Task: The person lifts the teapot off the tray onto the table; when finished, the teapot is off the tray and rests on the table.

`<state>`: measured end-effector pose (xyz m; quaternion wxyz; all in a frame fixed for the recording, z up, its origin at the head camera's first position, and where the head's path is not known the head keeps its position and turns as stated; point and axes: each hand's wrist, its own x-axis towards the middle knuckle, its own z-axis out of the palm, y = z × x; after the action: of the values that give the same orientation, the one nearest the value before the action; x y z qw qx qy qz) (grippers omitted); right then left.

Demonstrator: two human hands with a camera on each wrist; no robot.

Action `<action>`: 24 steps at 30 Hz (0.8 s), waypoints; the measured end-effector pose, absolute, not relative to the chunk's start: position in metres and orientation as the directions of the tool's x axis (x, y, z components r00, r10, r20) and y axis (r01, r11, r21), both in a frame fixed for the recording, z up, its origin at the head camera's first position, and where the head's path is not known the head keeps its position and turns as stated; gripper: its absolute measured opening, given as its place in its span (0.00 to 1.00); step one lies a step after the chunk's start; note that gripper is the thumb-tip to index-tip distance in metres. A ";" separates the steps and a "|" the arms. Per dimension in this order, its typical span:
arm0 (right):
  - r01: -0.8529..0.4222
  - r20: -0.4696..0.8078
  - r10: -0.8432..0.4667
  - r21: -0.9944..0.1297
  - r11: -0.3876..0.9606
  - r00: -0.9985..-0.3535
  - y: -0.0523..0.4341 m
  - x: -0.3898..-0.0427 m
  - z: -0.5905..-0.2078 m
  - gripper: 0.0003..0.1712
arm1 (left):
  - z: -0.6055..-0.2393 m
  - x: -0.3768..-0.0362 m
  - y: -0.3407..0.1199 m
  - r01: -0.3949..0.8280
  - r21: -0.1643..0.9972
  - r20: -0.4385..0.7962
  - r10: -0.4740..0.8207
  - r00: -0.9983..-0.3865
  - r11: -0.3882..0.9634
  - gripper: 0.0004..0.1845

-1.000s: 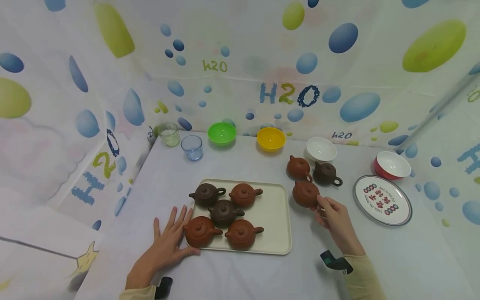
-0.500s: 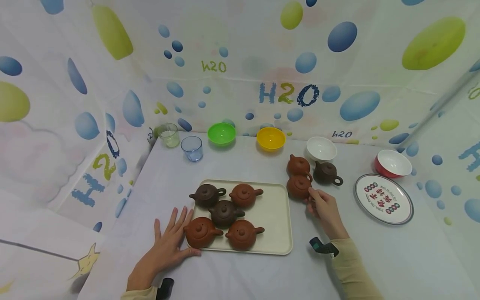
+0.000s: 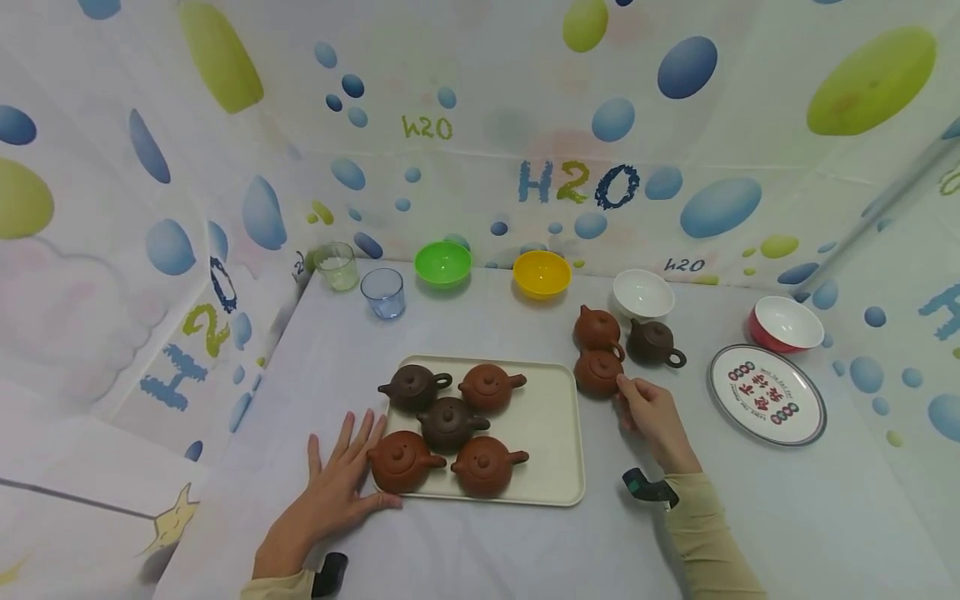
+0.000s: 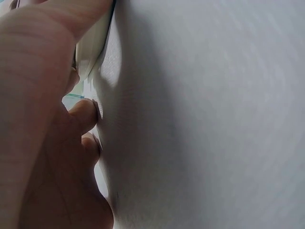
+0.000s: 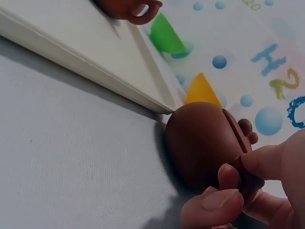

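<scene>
My right hand [image 3: 654, 421] pinches the handle of a reddish-brown clay teapot [image 3: 597, 373], which stands on the white cloth just right of the cream tray [image 3: 551, 433]. In the right wrist view the thumb and fingers close round the handle of that teapot [image 5: 202, 143]. Right behind it are another reddish-brown teapot [image 3: 597, 328] and a dark brown teapot [image 3: 652, 342]. My left hand [image 3: 330, 492] lies with fingers spread at the tray's left front corner, beside a large reddish teapot [image 3: 403, 461]. Several teapots, including a dark one [image 3: 450, 423], sit on the tray's left and middle.
Along the back stand a greenish glass [image 3: 337, 267], a blue glass [image 3: 383, 293], a green bowl [image 3: 443, 265], a yellow bowl [image 3: 542, 275] and a white bowl [image 3: 643, 294]. At the right are a red-sided bowl [image 3: 786, 325] and a patterned plate [image 3: 767, 394].
My right hand has moved the held teapot slightly left and back, up against the reddish teapot behind it; over the last half second it has hardly moved. My left hand stays put.
</scene>
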<state>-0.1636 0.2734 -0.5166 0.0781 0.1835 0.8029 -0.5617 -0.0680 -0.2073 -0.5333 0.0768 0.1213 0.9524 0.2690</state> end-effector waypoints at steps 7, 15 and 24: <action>0.407 -0.358 0.217 -0.876 0.258 -0.908 0.272 -0.163 -0.513 0.25 | -0.533 -0.069 -0.207 0.186 0.522 -0.083 0.266 -0.960 0.832 0.69; 0.442 -0.397 0.227 -0.874 0.203 -0.889 0.273 -0.163 -0.513 0.25 | -0.534 -0.069 -0.208 0.194 0.523 -0.079 0.273 -0.959 0.830 0.68; 0.455 -0.411 0.224 -0.865 0.212 -0.884 0.275 -0.162 -0.518 0.29 | -0.533 -0.067 -0.206 0.194 0.522 -0.077 0.272 -0.959 0.831 0.67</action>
<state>-0.1615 0.2753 -0.5181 0.0985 0.2199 0.7720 -0.5881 -0.0669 -0.2064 -0.5335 0.0743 0.1221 0.9539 0.2639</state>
